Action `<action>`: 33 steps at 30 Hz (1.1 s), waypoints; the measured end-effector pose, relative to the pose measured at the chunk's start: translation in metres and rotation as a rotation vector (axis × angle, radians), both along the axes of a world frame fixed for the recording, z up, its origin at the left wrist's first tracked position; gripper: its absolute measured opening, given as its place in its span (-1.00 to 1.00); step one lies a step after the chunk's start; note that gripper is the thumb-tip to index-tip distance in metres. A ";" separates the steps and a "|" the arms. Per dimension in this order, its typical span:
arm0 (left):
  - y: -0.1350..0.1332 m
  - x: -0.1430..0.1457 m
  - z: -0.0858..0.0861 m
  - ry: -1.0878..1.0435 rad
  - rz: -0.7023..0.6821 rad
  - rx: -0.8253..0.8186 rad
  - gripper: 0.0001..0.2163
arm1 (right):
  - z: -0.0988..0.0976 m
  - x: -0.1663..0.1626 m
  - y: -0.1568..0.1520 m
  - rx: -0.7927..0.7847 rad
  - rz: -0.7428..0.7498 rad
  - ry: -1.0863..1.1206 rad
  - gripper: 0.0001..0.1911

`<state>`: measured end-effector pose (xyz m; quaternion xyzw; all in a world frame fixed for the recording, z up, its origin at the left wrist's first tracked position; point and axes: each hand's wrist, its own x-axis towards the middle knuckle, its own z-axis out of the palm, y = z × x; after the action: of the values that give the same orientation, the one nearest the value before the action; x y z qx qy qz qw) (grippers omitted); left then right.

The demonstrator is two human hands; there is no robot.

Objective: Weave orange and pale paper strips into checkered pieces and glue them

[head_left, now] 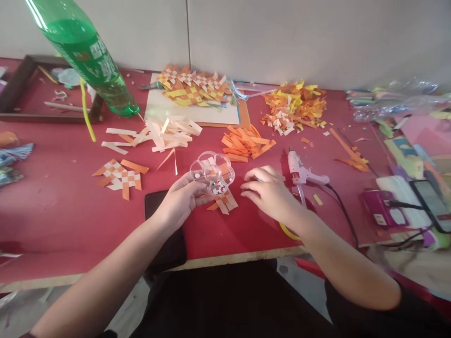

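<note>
The left hand (pixel 181 199) is holding a clear flower-shaped bead box (pixel 212 172) above a woven paper fish (pixel 222 201) on the red counter (pixel 70 216). The right hand (pixel 269 190) is resting empty, fingers loosely curled, beside the glue gun (pixel 301 172). Picking an eye seems underway; a fine pinch comes next.

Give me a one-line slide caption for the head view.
Left hand holds a clear flower-shaped box over a woven paper fish; right hand rests beside a glue gun.
</note>
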<state>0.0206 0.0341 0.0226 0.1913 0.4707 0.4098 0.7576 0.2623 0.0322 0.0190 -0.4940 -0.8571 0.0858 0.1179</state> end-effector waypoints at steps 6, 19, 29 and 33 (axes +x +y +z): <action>-0.002 0.000 -0.001 0.058 -0.040 0.009 -0.74 | 0.035 -0.002 0.010 0.072 0.123 0.159 -0.88; 0.000 -0.002 0.000 0.035 -0.167 -0.034 -0.74 | 0.036 -0.024 0.014 -0.040 0.356 0.018 -0.85; -0.006 -0.002 -0.002 0.020 -0.266 -0.001 -0.66 | 0.037 -0.025 0.012 -0.161 0.359 -0.030 -0.83; -0.005 -0.002 -0.002 0.033 -0.263 0.004 -0.66 | 0.037 -0.024 0.013 -0.146 0.362 -0.012 -0.81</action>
<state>0.0183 0.0292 0.0202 0.2596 0.4532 0.3046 0.7965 0.2381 0.0453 0.0564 -0.3394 -0.9242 0.1647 0.0593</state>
